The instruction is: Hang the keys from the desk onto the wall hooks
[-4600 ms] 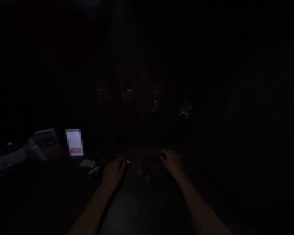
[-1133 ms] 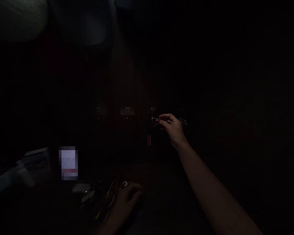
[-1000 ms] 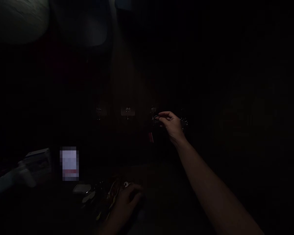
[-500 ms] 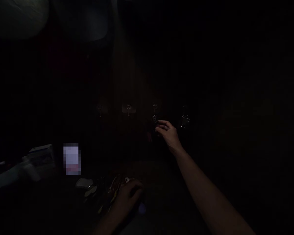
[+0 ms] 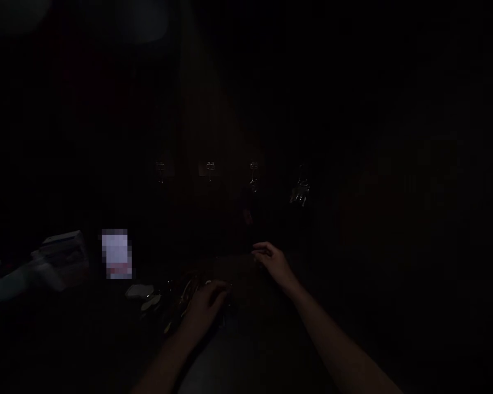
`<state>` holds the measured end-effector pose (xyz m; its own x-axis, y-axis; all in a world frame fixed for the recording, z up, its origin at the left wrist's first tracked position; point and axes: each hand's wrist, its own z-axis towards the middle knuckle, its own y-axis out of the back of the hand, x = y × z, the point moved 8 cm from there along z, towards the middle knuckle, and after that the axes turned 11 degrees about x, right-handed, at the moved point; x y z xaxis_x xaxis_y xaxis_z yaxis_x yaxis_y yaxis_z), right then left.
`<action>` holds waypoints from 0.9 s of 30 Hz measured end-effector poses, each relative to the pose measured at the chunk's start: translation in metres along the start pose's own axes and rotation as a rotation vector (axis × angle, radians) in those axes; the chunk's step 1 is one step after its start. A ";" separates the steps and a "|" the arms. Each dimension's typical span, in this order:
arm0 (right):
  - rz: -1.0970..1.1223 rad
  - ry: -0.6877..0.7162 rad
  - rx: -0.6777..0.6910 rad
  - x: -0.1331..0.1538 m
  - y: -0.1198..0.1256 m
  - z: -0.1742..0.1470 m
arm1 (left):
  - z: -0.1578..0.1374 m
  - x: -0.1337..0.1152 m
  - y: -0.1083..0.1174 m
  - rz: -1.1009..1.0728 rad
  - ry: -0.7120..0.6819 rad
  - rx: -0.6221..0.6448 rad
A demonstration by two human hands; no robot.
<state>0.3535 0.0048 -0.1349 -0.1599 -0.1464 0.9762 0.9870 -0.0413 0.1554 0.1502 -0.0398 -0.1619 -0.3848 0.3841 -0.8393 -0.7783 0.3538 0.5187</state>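
Observation:
The scene is very dark. My right hand (image 5: 274, 265) is in the air below a row of hooks, fingers stretched forward and slightly apart; I see nothing in it. Above it, a small metallic thing hangs from one hook (image 5: 253, 167), with a dim reddish piece (image 5: 247, 216) below. My left hand (image 5: 205, 306) rests at the right side of a pile of small mixed items (image 5: 183, 295), thumb apart from its fingers. Some items look shiny, some pale; their kinds are too dark to tell. The left fingertips are partly lost in shadow.
Another hook (image 5: 299, 194) holds a shiny cluster at the right. Two more hooks (image 5: 210, 166) are on the left of the row. On the left are a blurred-out bright screen-like rectangle (image 5: 117, 251), a box (image 5: 66, 254) and a pale crumpled thing (image 5: 8, 284).
My right hand has come down and away from the hanging thing at the hook. The left hand stays by the pile. The view has shifted slightly, and a bluish spot near my left hand is gone.

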 end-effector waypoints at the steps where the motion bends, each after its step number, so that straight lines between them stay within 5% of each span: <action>1: -0.032 0.003 0.029 -0.005 -0.004 -0.004 | 0.000 0.000 0.002 0.011 -0.003 -0.007; 9: -0.355 0.101 0.371 -0.015 -0.055 -0.039 | -0.005 0.010 0.012 0.226 -0.030 -0.125; 17: -0.864 0.253 0.484 -0.005 -0.093 -0.054 | -0.003 0.022 0.017 0.186 -0.064 -0.215; 27: -0.982 0.088 0.295 -0.026 -0.038 -0.039 | -0.004 0.022 0.004 0.250 -0.033 -0.063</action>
<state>0.3190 -0.0283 -0.1720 -0.8875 -0.2517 0.3859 0.3835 0.0607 0.9215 0.1364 -0.0337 -0.1792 -0.5534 0.4806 -0.6803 -0.6910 0.1911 0.6971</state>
